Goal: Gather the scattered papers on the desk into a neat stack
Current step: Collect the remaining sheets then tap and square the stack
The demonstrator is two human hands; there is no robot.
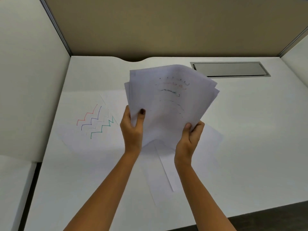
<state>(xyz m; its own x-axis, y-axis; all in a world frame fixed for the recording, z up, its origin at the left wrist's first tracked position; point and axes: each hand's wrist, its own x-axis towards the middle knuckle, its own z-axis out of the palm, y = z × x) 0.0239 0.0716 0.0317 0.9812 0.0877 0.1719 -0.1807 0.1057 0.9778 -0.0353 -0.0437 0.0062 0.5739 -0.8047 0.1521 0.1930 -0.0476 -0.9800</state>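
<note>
Both hands hold one bundle of papers (170,100) up above the middle of the bench (241,130). The left hand (131,129) grips the lower left edge of the bundle, with the thumb, which has a dark nail, pressed on the front and the other fingers behind. The right hand (190,135) grips the lower right corner in the same way, thumb on the front. The sheets in the bundle are not even: their top and side edges spread like a fan, and faint coloured marks show on the front sheet. On the bench to the left of the hands a sheet with zigzag lines (93,124) in red, blue and green lies flat. More plain sheets (165,172) lie on the bench under and near the wrists, overlapping each other. At the far right of the bench a grey lid (230,69) is set into the top. A brown wall (166,27) stands behind the bench, and a white panel (30,80) closes its left side.
</note>
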